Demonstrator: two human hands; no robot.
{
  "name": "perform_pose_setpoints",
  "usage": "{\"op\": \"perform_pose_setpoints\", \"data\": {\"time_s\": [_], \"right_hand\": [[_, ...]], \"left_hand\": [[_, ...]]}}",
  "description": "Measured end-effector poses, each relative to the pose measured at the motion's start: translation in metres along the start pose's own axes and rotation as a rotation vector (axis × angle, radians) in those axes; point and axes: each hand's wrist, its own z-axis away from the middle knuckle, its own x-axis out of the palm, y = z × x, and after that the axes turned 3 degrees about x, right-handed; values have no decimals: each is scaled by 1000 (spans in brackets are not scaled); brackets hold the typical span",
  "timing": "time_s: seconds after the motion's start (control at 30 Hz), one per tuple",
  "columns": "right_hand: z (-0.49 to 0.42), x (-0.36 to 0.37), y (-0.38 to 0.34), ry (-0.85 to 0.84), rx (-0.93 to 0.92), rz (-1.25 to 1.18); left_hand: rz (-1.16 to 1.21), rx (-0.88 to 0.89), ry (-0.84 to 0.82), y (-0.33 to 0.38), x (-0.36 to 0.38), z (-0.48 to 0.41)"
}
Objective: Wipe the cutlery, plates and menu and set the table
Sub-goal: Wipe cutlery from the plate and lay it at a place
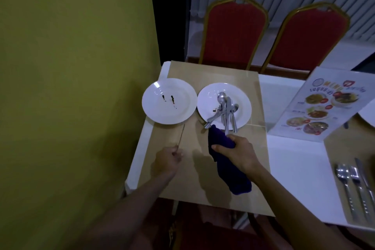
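Two white plates stand side by side on a tan placemat [203, 168]. The left plate [169, 101] carries dark smears. The right plate [224, 105] holds a pile of cutlery [225, 110], spoons and forks, plus a small dark smear. My left hand [169, 160] grips a thin knife [181, 135] whose blade points up toward the left plate. My right hand [237, 152] holds a dark blue cloth [227, 162] just below the right plate; the cloth hangs down over the placemat. A laminated menu [324, 107] stands tilted at the right.
A yellow wall [71, 87] closes in the table's left side. Two red chairs [235, 32] stand behind the table. At the right, a spoon, fork and knife [355, 184] lie laid out on another placemat, beside a plate's edge [368, 116].
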Motion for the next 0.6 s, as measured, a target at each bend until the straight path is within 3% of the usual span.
{"op": "perform_pose_setpoints", "data": {"time_s": [0.23, 0.33, 0.5, 0.6], "right_hand": [[-11, 19, 5, -17, 68, -37], [-15, 23, 2, -31, 80, -54], [-18, 26, -3, -37, 84, -69], [-20, 29, -3, -28, 102, -80]], "left_hand": [[-452, 177, 3, -8, -1, -9], [-461, 152, -59, -12, -11, -15], [-1033, 471, -360, -26, -41, -25], [-1190, 501, -500, -41, -46, -24]]}}
